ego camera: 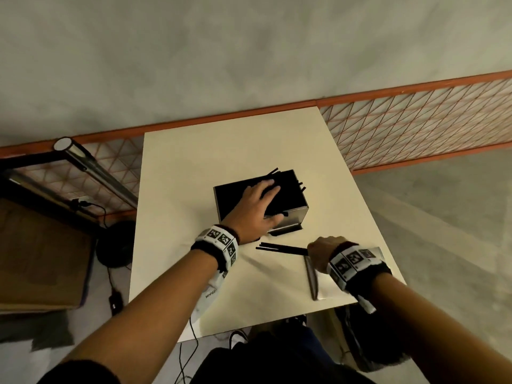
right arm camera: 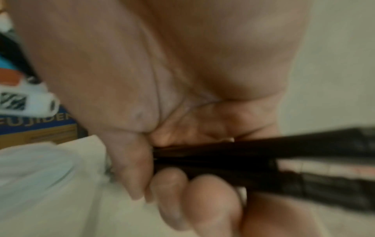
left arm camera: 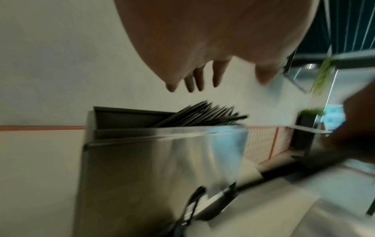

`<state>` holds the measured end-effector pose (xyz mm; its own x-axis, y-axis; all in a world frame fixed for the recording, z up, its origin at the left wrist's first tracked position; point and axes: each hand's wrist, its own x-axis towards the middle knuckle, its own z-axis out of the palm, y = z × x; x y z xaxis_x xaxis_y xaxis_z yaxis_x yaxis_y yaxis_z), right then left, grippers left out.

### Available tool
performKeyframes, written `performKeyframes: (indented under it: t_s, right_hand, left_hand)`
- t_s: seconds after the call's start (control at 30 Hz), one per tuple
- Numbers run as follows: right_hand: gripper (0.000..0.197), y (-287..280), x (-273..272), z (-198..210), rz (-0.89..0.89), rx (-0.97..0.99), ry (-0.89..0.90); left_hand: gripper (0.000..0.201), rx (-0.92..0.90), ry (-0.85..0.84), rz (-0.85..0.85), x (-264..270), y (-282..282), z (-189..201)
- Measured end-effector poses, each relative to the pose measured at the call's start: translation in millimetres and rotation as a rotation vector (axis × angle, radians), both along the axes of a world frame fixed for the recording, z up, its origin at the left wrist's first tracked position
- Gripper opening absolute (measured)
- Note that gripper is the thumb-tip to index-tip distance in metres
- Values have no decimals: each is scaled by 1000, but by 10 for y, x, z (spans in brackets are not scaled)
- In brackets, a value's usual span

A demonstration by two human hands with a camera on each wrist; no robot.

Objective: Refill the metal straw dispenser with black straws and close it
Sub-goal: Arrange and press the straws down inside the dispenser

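Observation:
The metal straw dispenser (ego camera: 293, 217) stands open in the middle of the cream table (ego camera: 194, 167), with black straws (ego camera: 288, 178) heaped in it and some poking over its far rim. My left hand (ego camera: 260, 200) is spread over the opening with straight fingers. In the left wrist view its fingertips (left arm camera: 194, 85) hover just above the straws (left arm camera: 202, 115) in the dispenser (left arm camera: 162, 160). My right hand (ego camera: 318, 253) grips a bundle of black straws (ego camera: 279, 248) pointing left, low over the table in front of the dispenser. The right wrist view shows its fingers (right arm camera: 172, 184) curled round that bundle (right arm camera: 263, 160).
A flat metal lid (ego camera: 313, 281) lies on the table under my right wrist, near the front right corner. An orange-framed mesh fence (ego camera: 415, 120) runs behind the table. At the left stand a metal post (ego camera: 91, 167) and a cardboard box (ego camera: 38, 256), with cables on the floor.

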<state>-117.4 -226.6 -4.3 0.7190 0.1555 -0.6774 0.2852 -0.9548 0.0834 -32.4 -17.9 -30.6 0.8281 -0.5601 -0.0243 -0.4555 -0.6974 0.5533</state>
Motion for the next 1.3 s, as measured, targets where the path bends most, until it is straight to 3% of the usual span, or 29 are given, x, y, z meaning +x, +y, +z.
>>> performKeyframes:
  t_s: [0.07,0.17,0.27,0.33,0.4,0.5,0.63,0.7,0.77,0.9,1.03,1.13,1.23,1.3]
  right_hand:
    - [33,-11,223,434,28,-39,-57]
    - [31,73,570,913,108,-71,-179]
    - [24,290,830,1087,263,-72,-298]
    - [17,438,966,1105,323,-64,-356]
    - [17,513,1118,1145,340,-32,-399]
    - [34,459,1372,1331,241,61,-376]
    - [55,168,1630,1341,-97,272,-409]
    - [56,101,1689,1115,-273,512,-470]
    - [56,183,1623,799,-382,744,-415]
    - [51,428,1292,228,-298,871,-232]
    - [33,198,1220,83,-455,1074,-504]
    - [31,-56,1246,7,-617,963,-694]
    - [36,-230,1305,-95,-714,681,-557]
    - [40,-241,1303,-101,-753,666,-432]
  left_hand:
    - [66,-140,21,-26,-131,-29,91]
    - [64,-112,-23,-62,-177,-88,134]
    - [46,-170,-95,-54,-59,-112,99]
    - [27,-204,-109,28,52,-101,120]
    - [21,-226,-81,105,117,-55,132]
    - [21,-234,-23,199,173,73,30]
    - [20,-232,60,320,217,155,-173]
    - [23,-138,47,345,237,151,-301]
    - [28,-64,17,338,226,137,-433]
    - [46,-147,-67,366,158,144,-445]
    - [79,-190,-28,274,137,187,-423]
    - [110,-61,22,197,143,168,-445]
    - [122,84,-10,177,188,99,-471]
    - [118,83,-32,190,225,27,-476]
